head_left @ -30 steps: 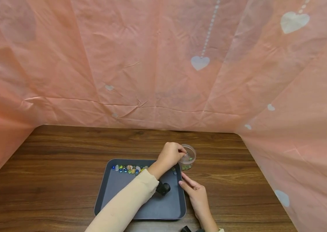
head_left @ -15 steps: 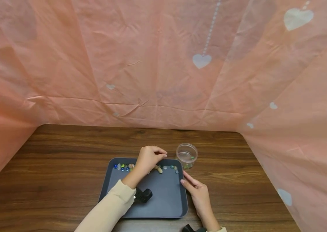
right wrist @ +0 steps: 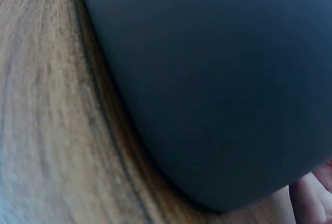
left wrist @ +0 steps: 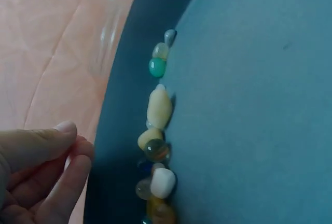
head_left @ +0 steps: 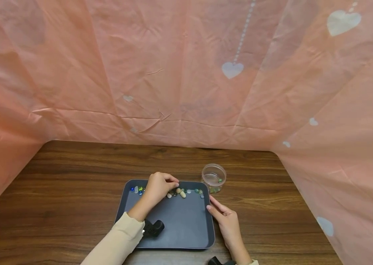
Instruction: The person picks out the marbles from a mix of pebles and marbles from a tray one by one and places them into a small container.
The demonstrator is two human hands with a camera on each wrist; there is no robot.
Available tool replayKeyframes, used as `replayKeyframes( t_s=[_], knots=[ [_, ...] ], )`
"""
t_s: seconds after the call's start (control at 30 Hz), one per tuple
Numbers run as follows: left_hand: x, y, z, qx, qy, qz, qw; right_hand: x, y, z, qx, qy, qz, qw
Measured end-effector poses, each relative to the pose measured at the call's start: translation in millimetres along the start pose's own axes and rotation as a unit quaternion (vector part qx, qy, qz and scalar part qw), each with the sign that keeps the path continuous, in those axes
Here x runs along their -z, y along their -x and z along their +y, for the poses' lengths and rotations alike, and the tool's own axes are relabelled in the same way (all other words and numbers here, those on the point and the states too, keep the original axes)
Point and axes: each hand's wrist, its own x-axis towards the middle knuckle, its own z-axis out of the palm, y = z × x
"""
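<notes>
Pink cloth with white hearts hangs behind a wooden table (head_left: 57, 191). The left hand (head_left: 158, 186) hovers over the tray's (head_left: 180, 228) far edge, fingers curled with thumb meeting fingertips, nothing visibly held, just above the row of stones (left wrist: 158, 130). The right hand (head_left: 225, 220) rests flat, fingers straight, against the tray's right rim. A clear jar (head_left: 213, 178) beside the tray holds a few stones.
</notes>
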Motion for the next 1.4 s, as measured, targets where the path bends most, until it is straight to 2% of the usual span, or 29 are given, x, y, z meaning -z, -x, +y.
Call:
replayKeyframes(
  t_s=[0.23,0.5,0.6,0.77,1.07,1.27,1.4],
  knots=[
    [-1.7,4.0,-4.6,0.037,0.005,-0.037,0.9986,-1.2,-0.1,0.9,0.000,-0.002,-0.001,1.000],
    [-4.4,7.1,-11.4,0.032,-0.008,-0.059,0.9977,-1.3,-0.4,-0.6,0.001,-0.004,-0.001,1.000],
    [-6.3,8.1,-12.8,0.023,-0.023,-0.063,0.9975,-1.3,-0.7,-0.5,0.003,-0.005,-0.002,1.000],
    [-8.8,9.8,-9.3,0.003,-0.081,-0.064,0.9947,-1.1,-1.1,-0.1,0.005,-0.003,0.001,1.000],
    [-14.7,12.1,-2.0,-0.037,-0.168,-0.069,0.9827,-0.7,-1.0,0.3,0.005,-0.002,0.001,1.000],
    [-17.7,12.2,-2.4,-0.055,-0.182,-0.076,0.9787,0.0,-0.7,0.5,0.003,0.000,0.001,1.000],
    [-17.3,11.9,-4.3,-0.062,-0.176,-0.078,0.9793,0.0,-0.5,0.4,0.000,0.005,0.004,1.000]
  ],
)
